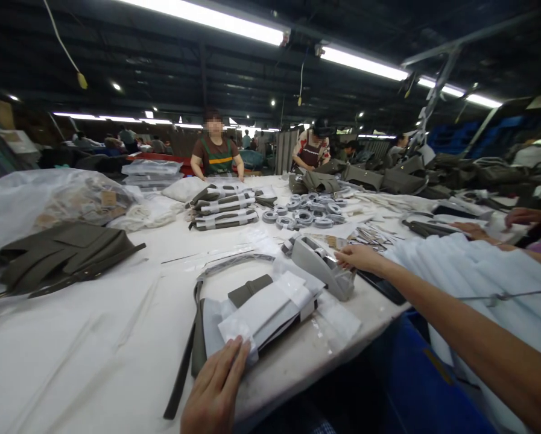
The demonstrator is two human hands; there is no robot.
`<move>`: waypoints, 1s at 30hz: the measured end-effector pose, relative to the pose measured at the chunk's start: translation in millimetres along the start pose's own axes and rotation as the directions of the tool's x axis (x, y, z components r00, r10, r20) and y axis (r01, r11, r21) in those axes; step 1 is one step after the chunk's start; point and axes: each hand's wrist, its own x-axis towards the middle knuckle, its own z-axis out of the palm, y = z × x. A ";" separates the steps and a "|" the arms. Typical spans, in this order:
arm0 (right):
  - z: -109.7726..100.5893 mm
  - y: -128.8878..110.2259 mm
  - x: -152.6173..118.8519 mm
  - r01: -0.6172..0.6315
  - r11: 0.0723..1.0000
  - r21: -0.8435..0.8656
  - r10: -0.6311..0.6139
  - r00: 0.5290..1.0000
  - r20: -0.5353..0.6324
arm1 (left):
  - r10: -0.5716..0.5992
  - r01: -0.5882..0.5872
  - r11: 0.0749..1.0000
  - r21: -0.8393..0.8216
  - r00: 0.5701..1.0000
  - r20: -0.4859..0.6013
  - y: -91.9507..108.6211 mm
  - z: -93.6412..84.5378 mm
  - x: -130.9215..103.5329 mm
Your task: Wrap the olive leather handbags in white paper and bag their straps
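Note:
In front of me lies a dark olive handbag (198,337) with its strap looped out, partly wrapped in white paper (263,310) with clear tape on it. My left hand (216,386) rests with fingers stretched out on the near corner of that wrapping, pressing it from above. My right hand (360,258) reaches across to a grey tape dispenser (313,262) just beyond the bag. Its fingers are bent together at the dispenser's right end; whatever is between the fingertips is too small to make out.
Wrapped straps (227,208) and coiled straps (304,217) lie farther back. An unwrapped olive bag (66,256) is on the left. White foam sheets (473,271) lie over a blue bin (424,374) at right. A co-worker's hands (471,230) work there; two people stand across the table.

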 end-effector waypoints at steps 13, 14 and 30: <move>-14.2 -13.9 3.9 -0.210 0.898 0.386 0.106 0.956 0.274 | 0.042 -0.041 0.999 0.023 0.998 -0.040 -2.7 0.1 4.3; -18.2 -14.4 -1.3 -0.204 0.888 0.412 0.103 0.962 0.253 | 0.044 -0.043 0.999 0.019 0.998 -0.038 -2.9 -0.5 4.9; 13.9 59.2 -90.2 -0.112 0.851 0.513 0.069 0.992 0.101 | 0.071 -0.071 0.997 0.010 0.997 -0.022 -6.2 -2.8 7.1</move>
